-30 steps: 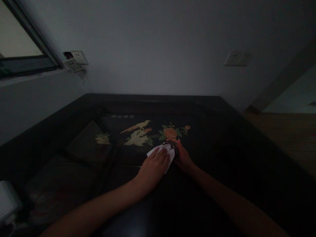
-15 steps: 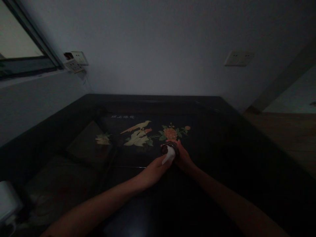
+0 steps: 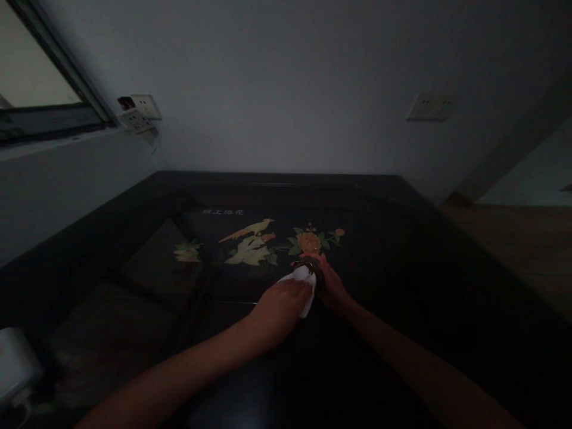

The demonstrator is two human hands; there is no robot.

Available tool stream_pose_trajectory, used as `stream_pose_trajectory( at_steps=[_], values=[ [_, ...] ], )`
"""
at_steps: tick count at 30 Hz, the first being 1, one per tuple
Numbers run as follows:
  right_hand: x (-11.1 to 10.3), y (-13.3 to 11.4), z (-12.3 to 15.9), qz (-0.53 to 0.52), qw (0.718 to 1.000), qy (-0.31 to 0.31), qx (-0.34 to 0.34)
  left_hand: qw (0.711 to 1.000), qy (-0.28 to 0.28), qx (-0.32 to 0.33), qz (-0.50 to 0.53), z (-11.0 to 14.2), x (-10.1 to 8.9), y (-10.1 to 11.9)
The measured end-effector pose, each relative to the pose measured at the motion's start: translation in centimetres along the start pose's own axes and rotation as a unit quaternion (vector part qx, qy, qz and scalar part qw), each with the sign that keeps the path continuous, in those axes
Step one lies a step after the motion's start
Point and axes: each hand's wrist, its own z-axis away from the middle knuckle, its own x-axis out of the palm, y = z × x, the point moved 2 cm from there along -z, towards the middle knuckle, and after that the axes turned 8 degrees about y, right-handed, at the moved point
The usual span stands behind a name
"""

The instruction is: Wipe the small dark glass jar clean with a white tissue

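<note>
My right hand (image 3: 333, 287) is closed around a small dark, shiny object (image 3: 308, 262), rounded at the top; its kind is too dark to make out. My left hand (image 3: 283, 304) grips a white tissue (image 3: 306, 275) and presses it against the near side of that object. The fingers of the left hand are curled over the tissue, and a corner of it hangs below them. Both hands are together above a black glossy tabletop (image 3: 357, 345), just in front of an inlaid orange flower (image 3: 308, 241).
An inlaid bird (image 3: 254, 227) decorates the table left of the flower. At the lower left edge lies a white device (image 3: 15, 363) with a cable. Wall sockets (image 3: 431, 107) and a plugged-in adapter (image 3: 136, 119) are on the wall behind. A window (image 3: 40, 71) is at the upper left.
My left hand has turned over, its back now facing up, and the tissue is spread wider under its fingers. My right hand and the dark object have stayed in place.
</note>
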Motion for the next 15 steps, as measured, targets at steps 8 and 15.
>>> stream_pose_trajectory(
  at_steps=[8, 15],
  values=[
    [-0.2, 0.1, -0.2, -0.015, 1.0, 0.004, 0.001, 0.991, 0.041, 0.047, -0.116, 0.3, 1.4, -0.6],
    [0.0, -0.1, 0.1, 0.013, 1.0, -0.002, 0.012, 0.985, -0.025, -0.066, 0.155, 0.0, -0.2, 0.3]
  ],
)
